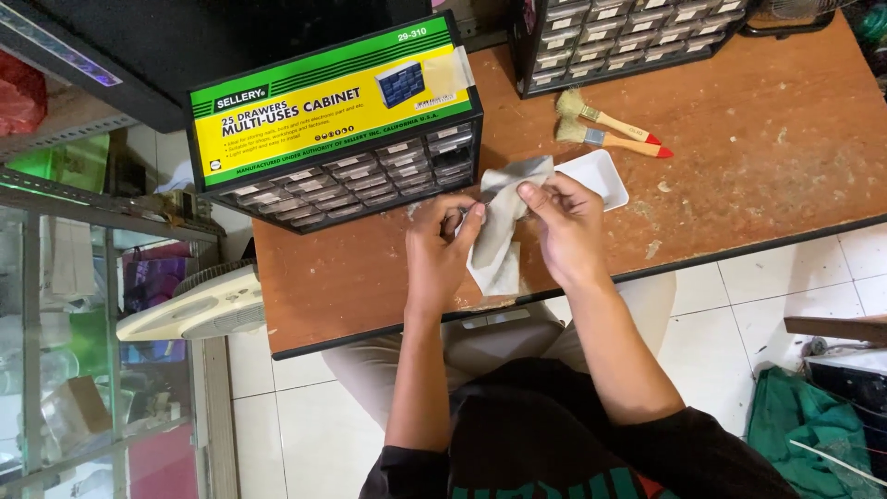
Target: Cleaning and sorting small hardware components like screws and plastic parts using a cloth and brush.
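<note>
Both my hands meet over the brown table (pixel 739 139), holding a grey cloth (pixel 499 249) between them. My left hand (pixel 442 245) pinches the cloth's left side, and something small and dark seems wrapped under its fingers; I cannot make it out. My right hand (pixel 565 222) grips the cloth's upper part, with the thumb and forefinger closed on a fold. The cloth hangs down to the table's front edge. Just behind my right hand lies a small white tray (pixel 601 171).
A small-drawer cabinet (pixel 351 176) with a green and yellow top stands behind my left hand. A second drawer cabinet (pixel 628 42) is at the back. Two wooden-handled brushes (pixel 610 129) lie beside the tray. A white fan (pixel 199 305) sits off the table's left edge.
</note>
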